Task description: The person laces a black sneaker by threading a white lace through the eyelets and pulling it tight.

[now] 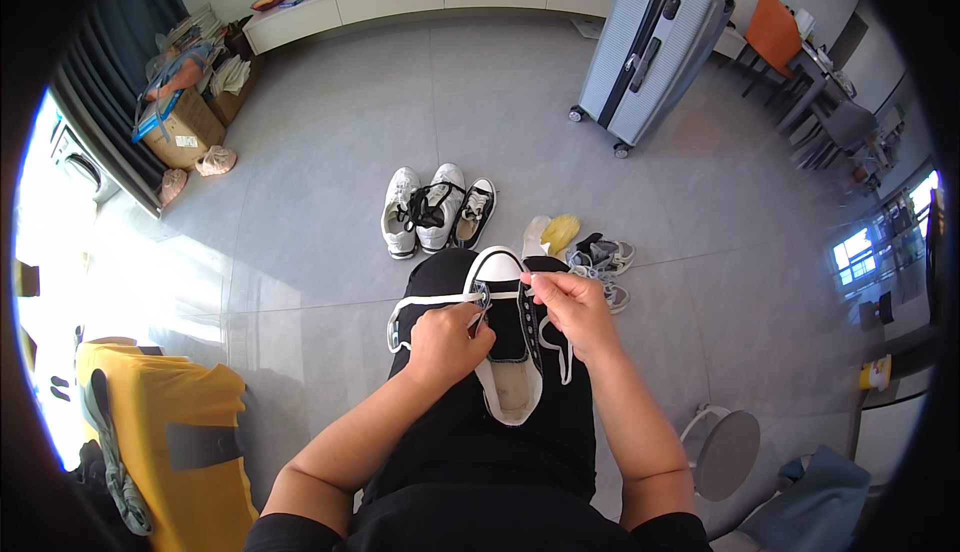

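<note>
A black canvas sneaker [508, 348] with a white toe cap rests on my black-trousered lap, toe pointing away from me. White shoelace [428, 301] runs across its lowest eyelets, with one loop hanging off to the left and a loose length dangling on the right. My left hand [450, 340] is closed on the left eyelet flap, its fingertips partly hidden. Just right of the toe cap, my right hand [574, 312] pinches the lace between thumb and forefinger.
Ahead on the grey floor stand white sneakers [400, 207] and a matching black sneaker [474, 214]. Small grey shoes [603, 254] and a yellow item [560, 234] lie to their right. Farther off are a silver suitcase [640, 62] and a cardboard box [183, 130]. A round stool [726, 455] is at right.
</note>
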Demonstrator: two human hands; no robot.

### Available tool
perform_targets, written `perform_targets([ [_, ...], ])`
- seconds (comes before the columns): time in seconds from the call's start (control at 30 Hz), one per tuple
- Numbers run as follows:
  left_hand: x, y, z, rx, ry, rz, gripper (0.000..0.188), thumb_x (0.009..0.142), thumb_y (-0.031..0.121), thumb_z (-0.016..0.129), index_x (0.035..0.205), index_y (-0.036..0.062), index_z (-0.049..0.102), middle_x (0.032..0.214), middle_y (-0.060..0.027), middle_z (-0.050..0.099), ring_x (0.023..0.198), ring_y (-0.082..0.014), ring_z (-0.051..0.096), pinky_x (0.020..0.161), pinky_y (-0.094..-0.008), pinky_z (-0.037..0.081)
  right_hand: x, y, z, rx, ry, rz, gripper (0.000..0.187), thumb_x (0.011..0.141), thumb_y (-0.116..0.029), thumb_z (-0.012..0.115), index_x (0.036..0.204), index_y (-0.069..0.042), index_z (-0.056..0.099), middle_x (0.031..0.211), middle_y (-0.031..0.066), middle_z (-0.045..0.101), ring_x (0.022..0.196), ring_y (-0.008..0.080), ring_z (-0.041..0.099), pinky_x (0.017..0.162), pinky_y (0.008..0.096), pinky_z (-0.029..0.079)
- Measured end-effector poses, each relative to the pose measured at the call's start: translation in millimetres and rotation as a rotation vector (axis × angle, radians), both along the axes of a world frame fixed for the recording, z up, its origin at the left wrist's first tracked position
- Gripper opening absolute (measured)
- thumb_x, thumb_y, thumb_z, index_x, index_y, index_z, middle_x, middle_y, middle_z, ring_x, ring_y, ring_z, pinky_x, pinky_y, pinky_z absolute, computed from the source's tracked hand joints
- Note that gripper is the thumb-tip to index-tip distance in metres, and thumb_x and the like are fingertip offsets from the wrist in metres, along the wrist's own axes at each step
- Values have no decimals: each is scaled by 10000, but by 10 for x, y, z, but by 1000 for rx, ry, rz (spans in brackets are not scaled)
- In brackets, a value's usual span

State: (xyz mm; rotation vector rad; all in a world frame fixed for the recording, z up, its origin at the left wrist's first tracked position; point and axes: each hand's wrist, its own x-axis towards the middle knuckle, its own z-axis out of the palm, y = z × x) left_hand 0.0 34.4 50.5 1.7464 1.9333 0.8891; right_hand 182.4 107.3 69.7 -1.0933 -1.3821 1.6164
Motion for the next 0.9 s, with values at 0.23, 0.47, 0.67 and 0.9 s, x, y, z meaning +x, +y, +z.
perform_targets([
  [0.23,-104,250,91,91,5,-96,172,711,130,634,826,27,709,700,-152,647,618,-299,636,570,-382,504,-92,-22,-109,123,-74,15,181,849,-109,710,986,9,708,754,-21,625,648,37,515,592,197,405],
  [0.47,-38,145,0,116,-211,6,220,713,96,689,912,4,706,701,-108,664,586,-222,631,569,-317,500,-164,-54,-268,56,-224,-10,107,850,-88,684,861,19,693,672,-39,612,570,17,480,520,192,385],
  [0.67,-2,81,-128,173,-256,52,246,709,106,747,919,-11,694,690,-79,636,576,-179,598,526,-289,471,-287,-54,-159,209,-380,15,131,814,-90,672,860,33,680,685,54,674,605,60,596,562,222,469],
  [0.9,-15,84,-149,187,-289,52,237,714,93,747,918,-14,693,698,-78,641,602,-174,605,546,-290,472,-352,-71,-244,160,-337,-48,149,831,-105,657,867,38,680,680,85,673,573,86,599,545,240,471],
])
